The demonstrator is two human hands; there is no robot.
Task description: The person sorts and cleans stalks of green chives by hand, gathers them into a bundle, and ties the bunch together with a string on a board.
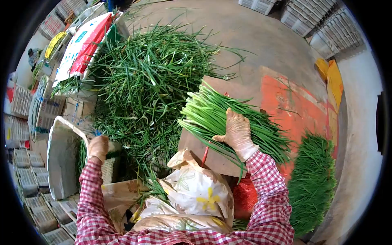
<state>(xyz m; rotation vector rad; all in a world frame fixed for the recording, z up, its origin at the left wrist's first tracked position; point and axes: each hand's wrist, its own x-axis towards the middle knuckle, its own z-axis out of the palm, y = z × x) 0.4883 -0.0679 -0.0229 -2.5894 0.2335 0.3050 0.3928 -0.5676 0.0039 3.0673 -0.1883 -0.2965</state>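
A thick bunch of garlic chives (204, 108), pale stems at the upper left and dark leaves toward the lower right, lies across a brown board (198, 141). My gloved right hand (237, 132) grips it from above, with the thumb apart on the near side and the fingers curled over it. On the left, my left hand (98, 148), also gloved, is closed on the rim of a whitish plastic crate (63, 159). The crate stands tilted and some green leaves show inside. Its far side is partly hidden by my hand and sleeve.
A big heap of loose green leaves (151, 69) spreads ahead of me. Neatly laid chives (312, 183) sit at the right, beside an orange sheet (286, 102). Stacked crates (335, 36) stand at the back right. A red-and-white sack (85, 49) lies upper left.
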